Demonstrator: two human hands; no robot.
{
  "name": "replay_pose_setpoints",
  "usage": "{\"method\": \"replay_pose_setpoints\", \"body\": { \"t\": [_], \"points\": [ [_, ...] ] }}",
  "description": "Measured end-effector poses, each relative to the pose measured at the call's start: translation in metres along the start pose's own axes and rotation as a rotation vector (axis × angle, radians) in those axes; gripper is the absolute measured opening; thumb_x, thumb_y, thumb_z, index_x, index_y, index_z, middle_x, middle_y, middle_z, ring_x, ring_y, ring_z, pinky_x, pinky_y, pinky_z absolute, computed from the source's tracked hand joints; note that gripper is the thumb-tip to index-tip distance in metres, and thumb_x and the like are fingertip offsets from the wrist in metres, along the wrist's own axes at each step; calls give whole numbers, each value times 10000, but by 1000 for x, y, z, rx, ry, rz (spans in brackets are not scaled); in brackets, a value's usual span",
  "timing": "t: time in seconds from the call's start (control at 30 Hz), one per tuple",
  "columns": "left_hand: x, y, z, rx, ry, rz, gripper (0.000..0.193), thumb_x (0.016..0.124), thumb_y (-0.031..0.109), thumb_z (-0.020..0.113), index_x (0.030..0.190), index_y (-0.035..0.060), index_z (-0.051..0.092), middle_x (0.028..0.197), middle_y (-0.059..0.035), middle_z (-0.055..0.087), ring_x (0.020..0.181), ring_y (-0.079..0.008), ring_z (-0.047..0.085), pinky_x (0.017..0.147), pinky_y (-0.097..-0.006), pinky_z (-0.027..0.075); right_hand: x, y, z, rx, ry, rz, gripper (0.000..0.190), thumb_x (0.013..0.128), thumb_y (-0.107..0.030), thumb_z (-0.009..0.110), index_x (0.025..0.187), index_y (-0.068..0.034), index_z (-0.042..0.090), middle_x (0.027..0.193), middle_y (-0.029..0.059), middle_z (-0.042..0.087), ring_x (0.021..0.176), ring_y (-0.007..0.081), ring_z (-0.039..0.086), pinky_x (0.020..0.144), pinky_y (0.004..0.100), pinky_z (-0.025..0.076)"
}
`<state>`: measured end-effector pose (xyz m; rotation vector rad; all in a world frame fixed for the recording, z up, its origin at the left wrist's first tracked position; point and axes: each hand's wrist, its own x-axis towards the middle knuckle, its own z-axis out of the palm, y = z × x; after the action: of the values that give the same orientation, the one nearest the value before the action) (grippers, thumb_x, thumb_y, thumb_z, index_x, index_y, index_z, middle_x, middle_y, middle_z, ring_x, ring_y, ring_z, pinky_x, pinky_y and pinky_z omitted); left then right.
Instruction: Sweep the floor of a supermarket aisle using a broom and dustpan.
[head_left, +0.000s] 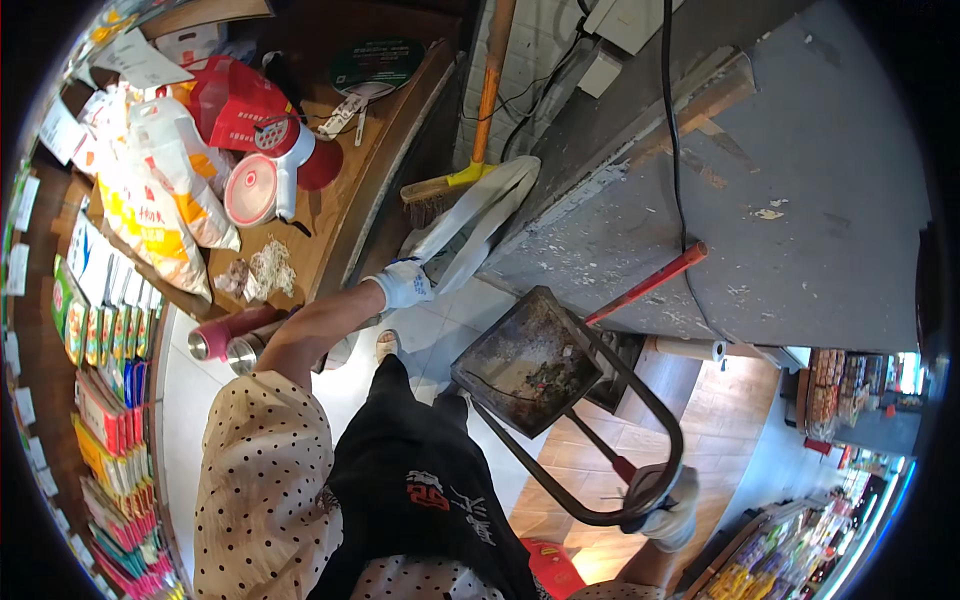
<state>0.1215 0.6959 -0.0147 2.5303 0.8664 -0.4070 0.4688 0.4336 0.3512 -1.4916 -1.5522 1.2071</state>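
Observation:
My left hand (405, 285), in a white work glove with blue print, is closed round the lower end of a long white folded strip (480, 210). The strip loops up beside a broom head (439, 191) with a yellow collar; its material is unclear. At the lower right my gloved right hand (664, 506) grips a bent dark metal tube frame (667, 412). This frame is joined to a dirty, square metal panel (529, 364) with a raised rim, which is tilted and stained. A dark rod with a red end (624, 469) reaches close to my right hand.
A red pole (649, 281) leans by the scuffed grey panel (795, 187), where a black cable (671, 135) hangs. On the wooden counter (330, 225) are plastic bags (150, 187) and a red-and-white megaphone (262, 180). Below are flasks (229, 334) and packaged goods (112, 420).

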Motion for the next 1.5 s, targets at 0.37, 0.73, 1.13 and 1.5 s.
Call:
{"method": "replay_pose_setpoints", "body": {
  "t": [0.37, 0.73, 1.13, 1.5],
  "points": [
    [-17, -34, -5, -158, -82, -263, 382, 838, 393, 495, 997, 84, 655, 1017, -275, 587, 924, -345, 611, 818, -408, 478, 76, -109, 35, 147, 140, -270, 409, 779, -353, 692, 612, -56, 465, 472, 19, 442, 346, 130, 433, 294, 231, 353],
    [-23, -51, 27, 280, 88, -143, 317, 828, 260, 489, 1038, 68, 629, 927, -219, 609, 776, -332, 618, 712, -391, 508, 160, -157, 23, -20, 103, -316, 328, 921, -409, 454, 887, -84, 423, 665, 19, 420, 479, 123, 447, 375, 240, 372],
    [-42, -57, 86, 429, 866, 81, 421, 908, 243, 529, 524, 74, 557, 520, -23, 506, 465, -93, 476, 373, -261, 394, 249, -155, 46, -58, 271, -81, 392, 908, -451, 474, 772, -84, 470, 481, -33, 377, 331, 55, 340, 285, 208, 268],
    [-63, -38, 63, 1914, 591, -610, 373, 825, 171, 631, 516, 40, 469, 444, -32, 448, 374, -125, 450, 336, -271, 367, 359, -150, 128, -4, -10, 154, 295, 939, -311, 471, 726, -115, 415, 496, -41, 330, 368, 77, 321, 341, 240, 299]
  ]
}}
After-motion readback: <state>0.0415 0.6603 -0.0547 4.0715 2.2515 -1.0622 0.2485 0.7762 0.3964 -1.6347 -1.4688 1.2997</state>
